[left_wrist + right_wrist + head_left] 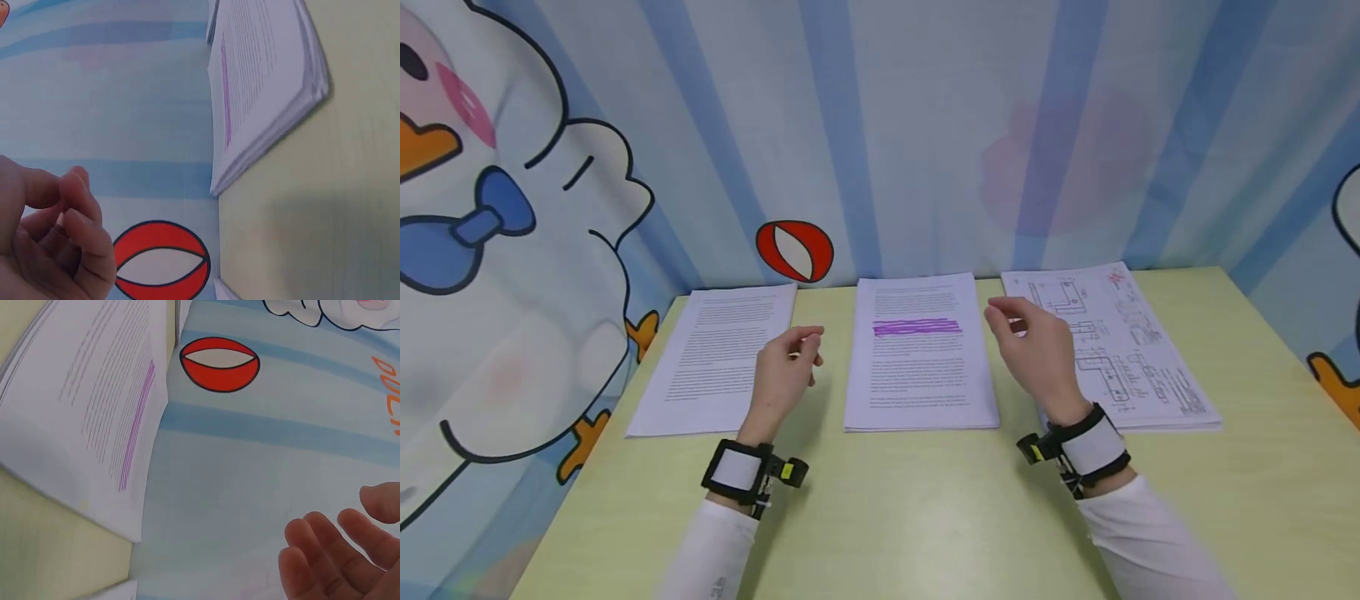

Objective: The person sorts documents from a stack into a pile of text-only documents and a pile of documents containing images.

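- Nearest are the white cloth sleeves, the left sleeve (711, 550) and right sleeve (1157, 537), both smooth and soft-looking, with a dark strap round each wrist.
- The left hand (784, 371) hangs above the table beside the middle stack, fingers loosely curled, thumb close to the fingertips, holding nothing.
- The right hand (1037, 350) hangs on the other side, in front of the right stack's inner edge; its fingers are relaxed and slightly bent, the thumb apart from them, nothing between.
- The table (917, 508) is pale yellow, flat and faintly glossy, so paper probably slides on it easily.
- The middle stack (917, 379) lies flat between the hands, touched by neither: matte white printed sheets with purple strokes (917, 327) across some lines. Its edges look layered and slightly wavy. It should be light yet floppy, prone to fan or crease; both long sides, thumbs on top, seem the best hold.
- The left stack (715, 358), printed with text, and the right stack (1150, 358), printed with line drawings, should handle alike, best held by their outer edges.
- Farthest, the curtain (917, 125) looks like thin, softly rippled cloth, striped blue, with a rounded red ball (793, 252) printed on it.
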The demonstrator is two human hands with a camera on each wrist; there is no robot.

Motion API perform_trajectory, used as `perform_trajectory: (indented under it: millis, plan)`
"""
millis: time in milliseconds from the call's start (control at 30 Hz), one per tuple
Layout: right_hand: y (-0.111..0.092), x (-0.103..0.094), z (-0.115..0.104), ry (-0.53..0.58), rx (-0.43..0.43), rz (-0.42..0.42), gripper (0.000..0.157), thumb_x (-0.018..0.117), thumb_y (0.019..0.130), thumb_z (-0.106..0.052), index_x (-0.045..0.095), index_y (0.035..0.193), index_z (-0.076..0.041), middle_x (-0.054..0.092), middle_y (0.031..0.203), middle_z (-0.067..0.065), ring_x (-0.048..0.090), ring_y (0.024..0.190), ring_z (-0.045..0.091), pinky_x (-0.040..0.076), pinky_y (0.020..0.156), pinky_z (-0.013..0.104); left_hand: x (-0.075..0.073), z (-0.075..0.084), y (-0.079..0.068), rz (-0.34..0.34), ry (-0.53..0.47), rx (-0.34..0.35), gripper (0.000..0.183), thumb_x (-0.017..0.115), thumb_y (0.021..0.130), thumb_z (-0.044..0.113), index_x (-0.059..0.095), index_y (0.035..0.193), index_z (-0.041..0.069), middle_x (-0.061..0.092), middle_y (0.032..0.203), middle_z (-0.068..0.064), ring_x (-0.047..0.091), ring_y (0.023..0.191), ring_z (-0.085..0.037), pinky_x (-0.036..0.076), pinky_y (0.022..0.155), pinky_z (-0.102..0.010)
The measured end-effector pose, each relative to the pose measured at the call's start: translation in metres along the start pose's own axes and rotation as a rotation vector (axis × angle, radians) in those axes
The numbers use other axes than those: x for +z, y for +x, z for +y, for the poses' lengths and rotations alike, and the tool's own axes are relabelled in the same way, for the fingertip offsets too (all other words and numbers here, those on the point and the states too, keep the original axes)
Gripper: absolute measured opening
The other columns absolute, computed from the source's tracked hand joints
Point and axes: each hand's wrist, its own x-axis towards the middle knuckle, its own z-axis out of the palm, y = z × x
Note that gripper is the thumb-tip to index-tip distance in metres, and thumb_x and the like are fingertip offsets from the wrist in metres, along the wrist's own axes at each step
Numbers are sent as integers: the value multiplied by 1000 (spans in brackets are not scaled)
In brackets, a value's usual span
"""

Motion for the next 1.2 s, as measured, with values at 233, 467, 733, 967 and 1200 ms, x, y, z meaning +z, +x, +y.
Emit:
perform_trajectory:
  millis: [233, 467, 733, 967, 1200]
  plan:
    - [-2, 31, -24, 103, -28, -31, 34, 58, 89, -26, 58, 117, -8, 66, 105, 13, 61, 79, 22, 50, 60, 35, -40, -28, 3, 68, 143, 13, 25, 48, 94, 24, 63, 110, 12, 63, 80, -11, 59, 59, -20, 45, 49, -30]
    - [-6, 67, -46, 116, -53, -102, 41, 58, 88, -29, 53, 124, -9, 61, 116, 10, 58, 91, 21, 49, 64, 34, -73, -69, 9, 152, 340, -26, 28, 46, 94, 23, 64, 108, 7, 67, 96, -14, 58, 77, -23, 45, 57, -33]
    - [-11, 109, -62, 184, -18, -224, 44, 57, 88, -28, 49, 127, -10, 58, 114, 10, 55, 95, 19, 49, 71, 34, -107, -105, 1, 175, 496, -123, 31, 44, 94, 20, 62, 109, 1, 65, 102, -22, 59, 91, -34, 47, 70, -44]
    - [-12, 143, -64, 272, 108, -330, 47, 56, 89, -24, 45, 132, -9, 54, 124, 11, 55, 101, 24, 48, 80, 37, -130, -131, -3, 77, 603, -244, 38, 40, 94, 20, 53, 118, -6, 54, 116, -32, 51, 102, -45, 43, 79, -55]
    - [-18, 169, -75, 359, 226, -540, 54, 54, 91, -29, 36, 138, -10, 43, 139, 9, 49, 115, 21, 44, 92, 36, -136, -146, 4, -32, 603, -344, 52, 40, 92, 23, 36, 129, -14, 32, 134, -38, 29, 122, -51, 28, 98, -61]
